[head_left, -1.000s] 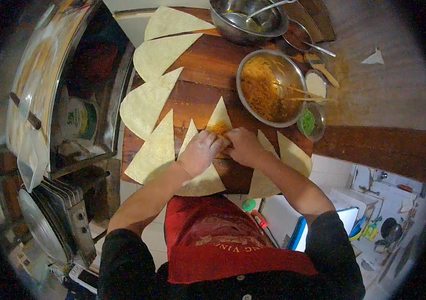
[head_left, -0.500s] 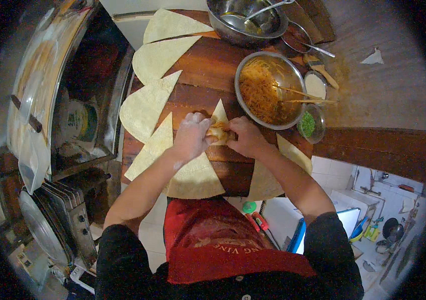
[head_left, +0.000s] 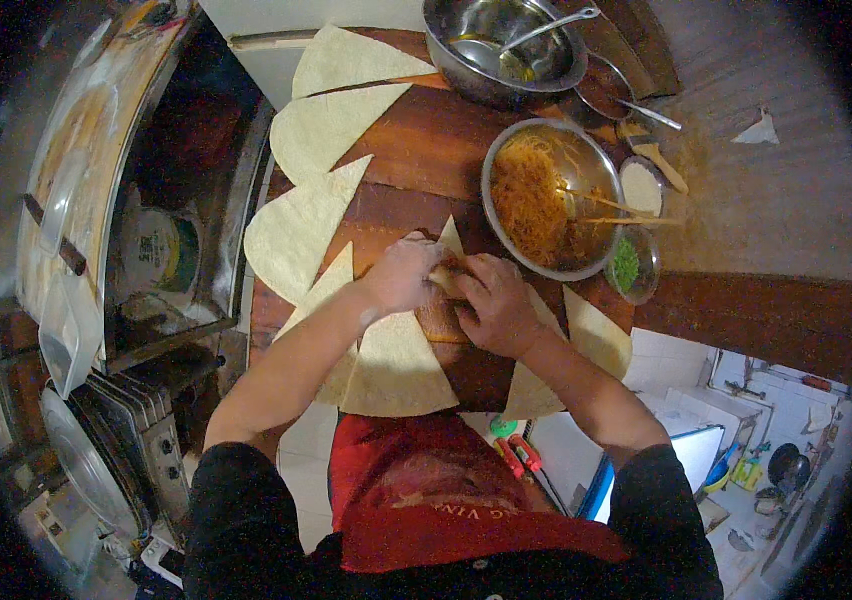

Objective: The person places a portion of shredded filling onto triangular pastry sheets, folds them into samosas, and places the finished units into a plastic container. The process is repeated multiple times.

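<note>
- We had both hands at a pale, partly rolled dough wedge, its narrow tip (head_left: 451, 239) pointing away from us on the reddish-brown wooden table (head_left: 416, 140).
- Our left hand (head_left: 404, 274) gripped the roll's left side with curled fingers.
- Our right hand (head_left: 498, 306) gripped its right side, fingers bent; between them, most of the roll was hidden.
- More flat, pale dough wedges (head_left: 301, 228) lay to either side.
- Beyond our right hand stood a round, shiny metal bowl (head_left: 594, 238) of orange shreds (head_left: 526, 205), with wooden chopsticks (head_left: 611, 205) resting in it.
</note>
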Action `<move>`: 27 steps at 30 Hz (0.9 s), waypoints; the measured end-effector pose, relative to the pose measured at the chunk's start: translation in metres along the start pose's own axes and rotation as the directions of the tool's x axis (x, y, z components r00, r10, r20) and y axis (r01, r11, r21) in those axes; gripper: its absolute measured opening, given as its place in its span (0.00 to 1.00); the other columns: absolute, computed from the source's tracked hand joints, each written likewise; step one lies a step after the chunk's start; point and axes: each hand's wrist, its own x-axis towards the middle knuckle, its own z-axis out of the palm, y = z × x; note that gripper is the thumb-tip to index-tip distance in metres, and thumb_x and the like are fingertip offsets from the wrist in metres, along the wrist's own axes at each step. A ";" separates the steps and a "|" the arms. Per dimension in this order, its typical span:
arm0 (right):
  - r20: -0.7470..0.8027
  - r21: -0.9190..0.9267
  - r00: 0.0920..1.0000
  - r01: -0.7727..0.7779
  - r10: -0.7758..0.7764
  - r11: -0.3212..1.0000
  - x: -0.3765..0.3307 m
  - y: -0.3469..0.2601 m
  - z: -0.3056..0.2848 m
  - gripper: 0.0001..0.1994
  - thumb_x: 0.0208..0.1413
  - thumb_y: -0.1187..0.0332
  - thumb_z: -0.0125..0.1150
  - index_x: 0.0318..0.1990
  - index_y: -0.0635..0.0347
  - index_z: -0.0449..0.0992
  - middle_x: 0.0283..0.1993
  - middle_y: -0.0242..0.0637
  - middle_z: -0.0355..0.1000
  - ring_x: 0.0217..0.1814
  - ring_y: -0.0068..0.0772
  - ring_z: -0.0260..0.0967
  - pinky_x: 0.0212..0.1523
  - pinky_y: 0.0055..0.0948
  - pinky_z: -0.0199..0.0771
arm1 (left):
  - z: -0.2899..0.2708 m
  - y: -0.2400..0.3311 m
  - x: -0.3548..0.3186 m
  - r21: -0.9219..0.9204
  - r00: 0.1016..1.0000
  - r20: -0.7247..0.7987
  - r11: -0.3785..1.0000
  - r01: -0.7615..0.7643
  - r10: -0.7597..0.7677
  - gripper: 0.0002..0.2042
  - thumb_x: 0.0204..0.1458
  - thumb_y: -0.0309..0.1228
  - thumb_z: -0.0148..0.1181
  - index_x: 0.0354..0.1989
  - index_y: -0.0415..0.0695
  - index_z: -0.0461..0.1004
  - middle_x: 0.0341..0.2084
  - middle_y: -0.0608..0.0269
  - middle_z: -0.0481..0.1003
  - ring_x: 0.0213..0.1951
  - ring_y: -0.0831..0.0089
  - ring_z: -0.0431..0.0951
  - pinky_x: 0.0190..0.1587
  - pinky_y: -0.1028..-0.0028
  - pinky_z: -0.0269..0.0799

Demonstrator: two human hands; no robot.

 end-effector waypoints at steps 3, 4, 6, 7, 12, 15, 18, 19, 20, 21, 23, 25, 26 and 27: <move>-0.020 -0.061 1.000 0.006 -0.007 0.998 0.000 0.009 0.013 0.23 0.44 0.68 0.60 0.51 0.63 0.72 0.54 0.51 0.66 0.56 0.56 0.63 0.58 0.51 0.65 | -0.020 0.004 0.008 -0.203 0.990 0.080 0.970 0.134 -0.120 0.28 0.32 0.30 0.69 0.48 0.39 0.71 0.47 0.48 0.70 0.51 0.48 0.68 0.52 0.59 0.68; -0.022 -0.008 1.000 -0.021 0.020 1.000 0.000 0.013 0.017 0.23 0.43 0.70 0.60 0.51 0.63 0.71 0.54 0.50 0.66 0.56 0.56 0.63 0.58 0.49 0.65 | -0.023 0.007 0.006 -0.261 0.983 0.083 0.948 0.180 -0.164 0.28 0.32 0.30 0.69 0.48 0.39 0.71 0.48 0.48 0.70 0.51 0.47 0.68 0.52 0.59 0.68; -0.023 0.097 0.997 -0.073 0.076 0.993 0.001 0.020 0.024 0.25 0.41 0.74 0.59 0.52 0.64 0.69 0.54 0.48 0.65 0.58 0.56 0.62 0.59 0.45 0.64 | -0.022 0.007 0.001 -0.128 0.987 -0.038 0.980 0.152 -0.158 0.28 0.33 0.31 0.69 0.48 0.39 0.71 0.49 0.48 0.70 0.52 0.49 0.68 0.52 0.60 0.67; 0.023 0.135 0.991 -0.134 0.132 0.982 0.005 0.020 0.022 0.24 0.42 0.72 0.59 0.52 0.65 0.70 0.54 0.50 0.65 0.58 0.56 0.62 0.60 0.46 0.64 | -0.021 0.007 -0.002 -0.062 0.984 -0.099 0.988 0.145 -0.150 0.28 0.33 0.31 0.70 0.48 0.39 0.71 0.49 0.48 0.69 0.53 0.50 0.68 0.53 0.60 0.67; 0.148 0.188 0.957 -0.275 0.249 0.943 0.017 0.027 0.020 0.24 0.46 0.69 0.57 0.53 0.70 0.69 0.56 0.56 0.65 0.59 0.58 0.61 0.62 0.45 0.63 | -0.006 -0.006 -0.006 0.366 0.945 -0.194 0.913 -0.179 0.263 0.27 0.35 0.34 0.69 0.48 0.40 0.71 0.49 0.51 0.70 0.55 0.52 0.67 0.57 0.61 0.65; 0.094 0.189 0.956 -0.291 0.278 0.938 0.020 0.020 0.019 0.26 0.47 0.68 0.58 0.55 0.71 0.66 0.57 0.58 0.63 0.60 0.59 0.60 0.62 0.46 0.62 | -0.020 -0.015 0.007 0.172 0.985 -0.057 0.973 -0.152 0.164 0.25 0.38 0.34 0.68 0.47 0.39 0.72 0.48 0.51 0.72 0.55 0.51 0.67 0.58 0.62 0.64; -0.008 0.009 0.997 -0.079 0.079 0.997 0.020 0.014 0.020 0.26 0.45 0.72 0.61 0.54 0.68 0.65 0.58 0.58 0.62 0.59 0.60 0.62 0.61 0.45 0.63 | -0.028 -0.021 0.014 0.033 0.986 -0.113 0.992 -0.123 0.126 0.22 0.39 0.31 0.66 0.46 0.39 0.74 0.44 0.53 0.74 0.50 0.53 0.70 0.54 0.63 0.67; -0.007 -0.016 0.996 -0.088 0.088 0.996 0.020 0.016 0.023 0.25 0.46 0.72 0.61 0.54 0.67 0.65 0.58 0.58 0.61 0.59 0.59 0.62 0.60 0.44 0.64 | -0.027 -0.024 0.017 0.018 0.974 -0.173 0.990 -0.142 0.143 0.21 0.39 0.30 0.65 0.46 0.40 0.75 0.42 0.55 0.75 0.47 0.55 0.72 0.52 0.63 0.68; -0.006 -0.040 0.995 -0.097 0.097 0.995 0.020 0.019 0.028 0.25 0.46 0.71 0.62 0.53 0.67 0.65 0.59 0.58 0.61 0.59 0.59 0.62 0.60 0.44 0.65 | -0.026 -0.028 0.021 0.008 0.960 -0.192 0.979 -0.206 0.204 0.20 0.43 0.30 0.64 0.46 0.38 0.74 0.42 0.52 0.76 0.44 0.54 0.74 0.50 0.63 0.70; -0.005 -0.063 0.995 -0.104 0.104 0.993 0.021 0.022 0.031 0.25 0.46 0.71 0.63 0.53 0.66 0.65 0.59 0.58 0.60 0.59 0.59 0.62 0.59 0.43 0.65 | -0.022 -0.030 0.019 -0.089 0.960 -0.269 0.991 -0.100 0.073 0.20 0.45 0.32 0.64 0.47 0.38 0.74 0.43 0.52 0.76 0.45 0.56 0.75 0.50 0.64 0.70; -0.020 0.067 0.973 -0.227 0.229 0.971 0.023 0.023 0.035 0.24 0.45 0.70 0.63 0.52 0.66 0.66 0.56 0.56 0.64 0.56 0.57 0.65 0.56 0.43 0.68 | -0.013 -0.018 0.010 -0.304 0.911 -0.361 0.949 0.088 -0.200 0.20 0.49 0.35 0.65 0.47 0.37 0.73 0.46 0.52 0.75 0.47 0.60 0.76 0.52 0.66 0.71; 0.049 0.211 0.899 -0.435 0.435 0.875 0.031 0.017 0.034 0.24 0.45 0.69 0.64 0.51 0.65 0.66 0.51 0.54 0.68 0.53 0.55 0.67 0.53 0.42 0.69 | 0.003 -0.005 0.001 -0.778 0.731 -0.350 0.617 0.123 -0.586 0.14 0.52 0.28 0.61 0.44 0.34 0.72 0.34 0.53 0.77 0.36 0.65 0.79 0.34 0.67 0.76; 0.136 0.275 0.820 -0.570 0.556 0.774 0.042 0.008 0.025 0.24 0.44 0.69 0.64 0.51 0.65 0.66 0.48 0.53 0.69 0.51 0.55 0.69 0.52 0.41 0.70 | 0.012 -0.002 -0.004 -0.947 0.650 -0.173 0.306 0.096 -0.740 0.13 0.52 0.28 0.60 0.43 0.33 0.71 0.34 0.53 0.76 0.34 0.64 0.79 0.31 0.67 0.76; 0.232 0.320 0.721 -0.690 0.653 0.649 0.051 -0.003 0.015 0.24 0.44 0.68 0.65 0.50 0.64 0.66 0.46 0.52 0.71 0.49 0.54 0.70 0.50 0.41 0.71 | 0.022 0.002 -0.007 -0.999 0.576 0.046 -0.038 0.026 -0.816 0.13 0.52 0.27 0.60 0.42 0.32 0.71 0.33 0.52 0.76 0.33 0.64 0.79 0.28 0.67 0.76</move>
